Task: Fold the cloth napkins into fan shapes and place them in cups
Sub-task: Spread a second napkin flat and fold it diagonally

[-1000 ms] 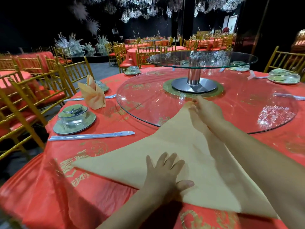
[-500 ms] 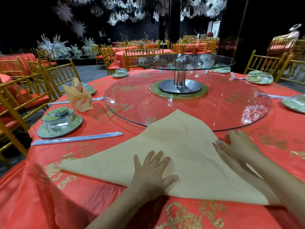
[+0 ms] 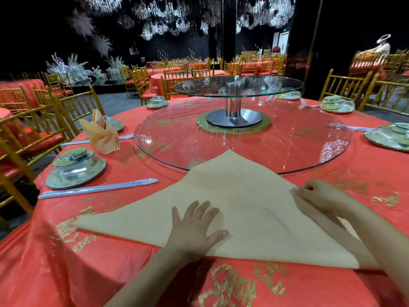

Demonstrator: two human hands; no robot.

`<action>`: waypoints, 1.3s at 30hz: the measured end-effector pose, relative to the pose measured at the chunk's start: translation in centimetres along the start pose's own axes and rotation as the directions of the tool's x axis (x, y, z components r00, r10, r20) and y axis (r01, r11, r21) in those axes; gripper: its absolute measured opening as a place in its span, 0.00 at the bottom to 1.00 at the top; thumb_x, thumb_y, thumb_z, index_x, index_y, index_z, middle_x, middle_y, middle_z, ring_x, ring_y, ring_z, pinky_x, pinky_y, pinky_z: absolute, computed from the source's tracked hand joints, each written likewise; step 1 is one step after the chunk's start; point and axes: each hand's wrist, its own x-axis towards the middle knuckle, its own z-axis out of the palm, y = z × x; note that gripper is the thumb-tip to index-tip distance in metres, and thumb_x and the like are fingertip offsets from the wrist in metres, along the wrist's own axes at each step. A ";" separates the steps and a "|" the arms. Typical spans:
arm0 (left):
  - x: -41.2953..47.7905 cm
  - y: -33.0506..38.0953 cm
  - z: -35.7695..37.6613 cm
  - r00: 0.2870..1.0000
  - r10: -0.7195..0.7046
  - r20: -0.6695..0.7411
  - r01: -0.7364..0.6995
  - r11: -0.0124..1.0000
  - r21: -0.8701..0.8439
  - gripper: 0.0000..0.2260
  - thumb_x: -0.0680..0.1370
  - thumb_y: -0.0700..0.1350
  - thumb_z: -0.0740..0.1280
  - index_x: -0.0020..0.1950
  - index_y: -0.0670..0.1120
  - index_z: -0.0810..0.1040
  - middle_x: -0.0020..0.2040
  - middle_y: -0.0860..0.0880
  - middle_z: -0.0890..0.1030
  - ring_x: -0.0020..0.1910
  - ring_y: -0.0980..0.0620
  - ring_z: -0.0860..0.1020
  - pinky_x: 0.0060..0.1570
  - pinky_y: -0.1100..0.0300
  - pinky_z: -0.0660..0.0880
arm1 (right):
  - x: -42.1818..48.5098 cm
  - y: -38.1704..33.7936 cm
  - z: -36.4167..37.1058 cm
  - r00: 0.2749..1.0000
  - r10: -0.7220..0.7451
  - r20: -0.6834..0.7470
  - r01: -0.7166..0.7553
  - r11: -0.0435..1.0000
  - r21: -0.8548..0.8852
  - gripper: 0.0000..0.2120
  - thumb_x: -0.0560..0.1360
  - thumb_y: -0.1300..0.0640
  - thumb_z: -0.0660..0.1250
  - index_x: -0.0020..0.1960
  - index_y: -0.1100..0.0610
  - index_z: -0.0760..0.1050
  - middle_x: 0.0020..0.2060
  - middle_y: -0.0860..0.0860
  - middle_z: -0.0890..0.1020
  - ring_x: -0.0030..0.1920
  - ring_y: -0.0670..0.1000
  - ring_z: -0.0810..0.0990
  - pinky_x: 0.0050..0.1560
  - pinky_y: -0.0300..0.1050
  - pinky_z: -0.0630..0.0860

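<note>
Napkin (image 3: pixel 243 207) lies near counter's (image 3: pixel 321 291) front edge: likely light, limp, creasable. Left hand (image 3: pixel 194 227) flat, fingers spread, pinning it; right hand (image 3: pixel 318 196) pinches its right edge. Grip at edges.

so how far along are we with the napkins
Early on. Done: one folded napkin stands at the left; whether it sits in a cup is unclear. In hand: the triangle napkin lies flat, the left hand pressing it, the right hand pinching its right edge. Left: no fan pleats yet, and the near left setting and the right setting show no napkin.
</note>
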 end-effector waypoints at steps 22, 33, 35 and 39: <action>0.0 0.7 -0.8 1.000 0.022 0.009 -0.022 1.000 0.018 0.27 0.79 0.63 0.49 0.76 0.55 0.51 0.78 0.52 0.45 0.76 0.52 0.42 0.71 0.39 0.39 | 1.4 2.2 1.4 0.997 0.003 -0.073 0.007 0.991 0.133 0.11 0.73 0.58 0.68 0.33 0.58 0.72 0.30 0.54 0.76 0.33 0.53 0.72 0.33 0.45 0.64; 0.4 1.7 -0.1 0.957 0.289 -0.021 -0.290 0.957 -0.017 0.29 0.73 0.57 0.40 0.74 0.58 0.56 0.77 0.57 0.52 0.75 0.59 0.47 0.72 0.54 0.40 | -1.9 -1.1 3.3 0.926 -0.238 -0.294 0.126 0.927 -0.353 0.13 0.77 0.53 0.60 0.58 0.57 0.73 0.57 0.56 0.75 0.60 0.59 0.70 0.57 0.50 0.64; 0.6 1.6 0.3 0.958 0.286 -0.007 -0.286 0.958 0.003 0.36 0.68 0.63 0.34 0.76 0.56 0.52 0.77 0.58 0.50 0.75 0.59 0.45 0.72 0.54 0.39 | -4.9 -4.0 5.5 0.857 -0.454 -0.244 0.386 0.879 -0.279 0.18 0.77 0.53 0.55 0.62 0.60 0.72 0.63 0.58 0.73 0.64 0.60 0.70 0.63 0.51 0.65; 0.8 1.4 0.7 0.964 0.267 0.004 -0.267 0.964 0.014 0.40 0.66 0.65 0.33 0.77 0.53 0.47 0.77 0.57 0.48 0.75 0.60 0.43 0.71 0.46 0.37 | -8.6 -6.8 10.1 0.852 -0.516 0.086 0.521 0.822 -0.232 0.37 0.74 0.35 0.34 0.75 0.56 0.50 0.76 0.52 0.50 0.76 0.48 0.49 0.73 0.40 0.46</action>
